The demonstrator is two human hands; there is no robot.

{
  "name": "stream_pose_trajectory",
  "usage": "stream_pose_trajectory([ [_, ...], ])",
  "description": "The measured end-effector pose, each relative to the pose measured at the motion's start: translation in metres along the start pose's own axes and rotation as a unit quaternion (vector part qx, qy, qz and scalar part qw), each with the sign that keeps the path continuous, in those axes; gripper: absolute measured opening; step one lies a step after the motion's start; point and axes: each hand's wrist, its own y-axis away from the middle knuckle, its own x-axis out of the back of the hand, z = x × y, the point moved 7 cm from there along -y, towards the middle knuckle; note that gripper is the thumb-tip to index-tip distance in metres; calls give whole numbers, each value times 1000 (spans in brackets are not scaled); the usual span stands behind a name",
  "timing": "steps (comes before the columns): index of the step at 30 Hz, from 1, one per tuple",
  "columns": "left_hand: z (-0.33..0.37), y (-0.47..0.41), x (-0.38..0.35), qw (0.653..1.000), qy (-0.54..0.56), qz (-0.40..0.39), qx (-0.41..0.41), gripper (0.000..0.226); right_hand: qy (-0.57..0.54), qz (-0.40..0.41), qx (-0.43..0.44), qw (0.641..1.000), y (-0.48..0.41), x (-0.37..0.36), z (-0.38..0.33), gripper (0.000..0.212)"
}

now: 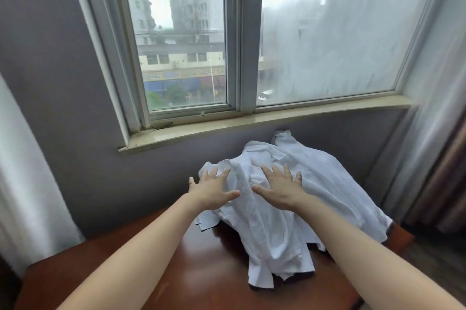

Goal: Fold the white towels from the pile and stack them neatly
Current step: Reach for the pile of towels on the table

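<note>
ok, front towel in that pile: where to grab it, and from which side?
Probably its near hem, from the person's side. The front towel has an edge lying flat and exposed on the table with a free corner, while the rest of the pile is bunched and overlapped. The left hand and right hand are spread open over the top, gripping nothing.
</note>
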Motion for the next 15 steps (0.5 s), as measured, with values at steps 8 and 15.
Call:
stream_pose_trajectory([
  [8,-11,-63,-29,999,31,-21,13,85,-25,-32,-9,999,-66,-21,22,79],
  [15,-13,-112,-57,990,114,5,80,88,-99,-54,25,993,-141,-44,50,76],
])
